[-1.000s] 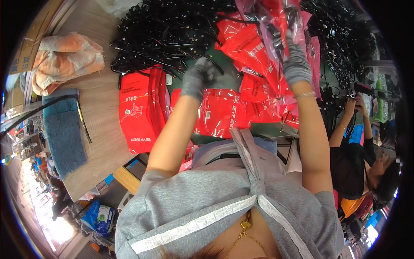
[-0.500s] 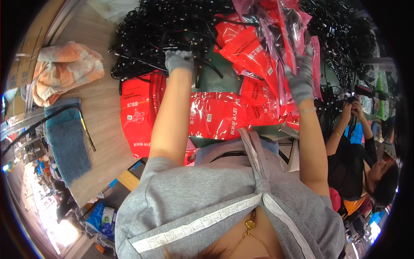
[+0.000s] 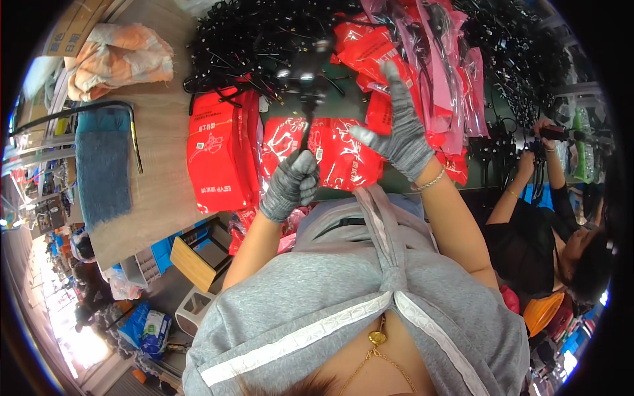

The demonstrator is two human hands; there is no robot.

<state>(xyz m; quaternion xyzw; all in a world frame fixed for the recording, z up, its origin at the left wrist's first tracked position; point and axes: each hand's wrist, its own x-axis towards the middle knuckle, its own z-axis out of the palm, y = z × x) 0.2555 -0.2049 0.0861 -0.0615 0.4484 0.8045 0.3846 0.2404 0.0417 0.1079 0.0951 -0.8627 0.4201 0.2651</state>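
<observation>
My left hand, in a grey knit glove, is closed around the lower end of a slim black long-handled item. It stands up from my fist, and its wider far end is blurred by motion, so its exact kind cannot be made out. My right hand, gloved alike, is open with thumb and fingers spread. It hovers over the right end of flat red plastic bags lying in front of me. To the left of my left hand is a stack of red printed bags.
Black cable-like parts are heaped at the back, more at back right. Filled red and pink bags lie right of centre. On the left are a checked cloth and a blue towel. A co-worker works at right.
My left hand has come back from the black heap with the black long-handled item. My right hand has left the filled bags and moved left, fingers spread.
</observation>
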